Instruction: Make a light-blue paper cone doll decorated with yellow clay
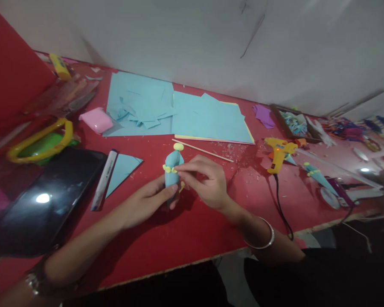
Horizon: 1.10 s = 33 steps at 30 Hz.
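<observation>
A small light-blue paper figure (173,164) with a yellow ball on top and yellow bits at its neck stands on the red table (192,226). My left hand (144,202) grips its lower part from the left, fingers closed round it. My right hand (205,181) pinches the yellow bits at the figure's front with thumb and forefinger. A silver bangle (262,238) sits on my right wrist.
Light-blue paper sheets (208,117) and cut scraps (141,106) lie behind. A thin wooden stick (202,150), blue paper triangle (121,168), white marker (104,179), dark tablet (48,200), yellow glue gun (279,153) with cord, pink lump (96,119) and craft clutter at right.
</observation>
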Motion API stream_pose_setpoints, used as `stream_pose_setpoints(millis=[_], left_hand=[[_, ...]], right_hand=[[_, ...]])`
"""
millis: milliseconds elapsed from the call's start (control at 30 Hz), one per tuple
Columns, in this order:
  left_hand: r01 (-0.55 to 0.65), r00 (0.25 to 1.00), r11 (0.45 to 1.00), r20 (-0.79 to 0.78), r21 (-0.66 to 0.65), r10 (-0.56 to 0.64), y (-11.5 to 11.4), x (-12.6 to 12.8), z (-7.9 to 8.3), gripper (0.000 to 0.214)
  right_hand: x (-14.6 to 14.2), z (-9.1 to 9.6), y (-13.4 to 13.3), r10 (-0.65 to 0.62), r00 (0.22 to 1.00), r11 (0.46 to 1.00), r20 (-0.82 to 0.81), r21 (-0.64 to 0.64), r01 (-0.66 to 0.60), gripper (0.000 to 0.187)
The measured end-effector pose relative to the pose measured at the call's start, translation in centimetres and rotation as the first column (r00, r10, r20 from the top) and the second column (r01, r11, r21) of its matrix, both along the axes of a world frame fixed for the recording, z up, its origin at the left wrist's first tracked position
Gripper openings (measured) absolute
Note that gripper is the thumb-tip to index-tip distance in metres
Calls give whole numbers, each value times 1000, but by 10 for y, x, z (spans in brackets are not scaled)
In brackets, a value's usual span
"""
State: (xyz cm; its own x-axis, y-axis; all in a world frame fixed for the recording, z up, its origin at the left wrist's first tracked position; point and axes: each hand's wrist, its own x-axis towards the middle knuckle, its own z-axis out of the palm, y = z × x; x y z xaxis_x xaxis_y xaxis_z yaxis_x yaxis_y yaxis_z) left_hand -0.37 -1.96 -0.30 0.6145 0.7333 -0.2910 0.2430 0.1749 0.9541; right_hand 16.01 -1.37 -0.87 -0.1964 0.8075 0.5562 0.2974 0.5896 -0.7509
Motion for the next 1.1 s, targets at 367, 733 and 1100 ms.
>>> stream_pose_setpoints(millis=[367,733,1100], left_hand=[[-11,999,1000,39,28,10,1,0,-3,30],[-15,1000,998,-1,54,16,0,0,-1,29],[4,1000,998,4,59,-4,0,0,1,27]], right_hand=[[3,-1,1,43,998,993,-36,-108,-46,12],[4,0,2,-11,998,992,54,-123,18,6],[6,-1,3,42,999,989,25,-144,-38,5]])
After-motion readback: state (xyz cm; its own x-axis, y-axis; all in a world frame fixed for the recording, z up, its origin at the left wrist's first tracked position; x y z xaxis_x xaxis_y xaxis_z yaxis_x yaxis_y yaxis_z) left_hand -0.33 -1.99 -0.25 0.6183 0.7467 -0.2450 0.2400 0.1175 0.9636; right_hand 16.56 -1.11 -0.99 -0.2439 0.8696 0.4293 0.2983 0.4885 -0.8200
